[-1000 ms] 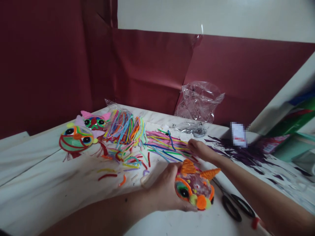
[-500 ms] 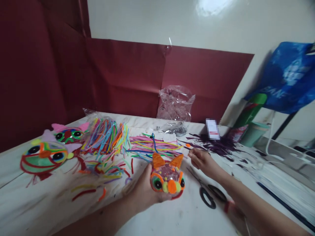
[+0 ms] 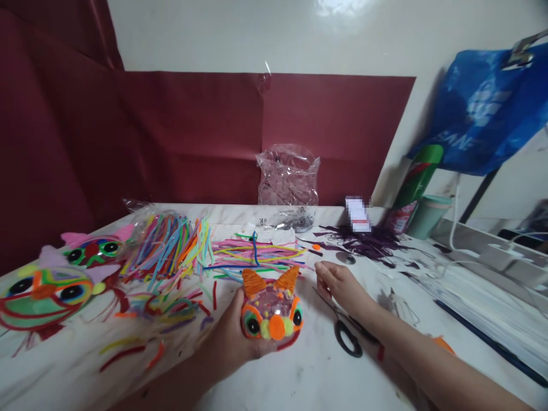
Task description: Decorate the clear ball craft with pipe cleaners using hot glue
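My left hand [image 3: 225, 339] is closed around a small round craft figure [image 3: 270, 313] with orange ears, big eyes and an orange pom-pom nose, held just above the white table [image 3: 299, 382]. My right hand [image 3: 338, 283] rests on the table to the figure's right, fingers curled together; I cannot make out anything in them. Black-handled scissors [image 3: 347, 338] lie beside my right forearm. A loose spread of coloured pipe cleaners [image 3: 257, 253] lies just beyond both hands.
Two finished fuzzy faces [image 3: 43, 291] [image 3: 92, 254] sit at the left beside a bagged bundle of pipe cleaners [image 3: 166, 242]. A clear plastic bag [image 3: 289, 177] stands at the back, with purple scraps [image 3: 363, 242], a green cup [image 3: 430, 216] and a blue bag [image 3: 479, 108] to the right.
My view has swung right. My right hand has drawn back from the pipe cleaners toward the scissors. The figure in my left hand has turned to face me.
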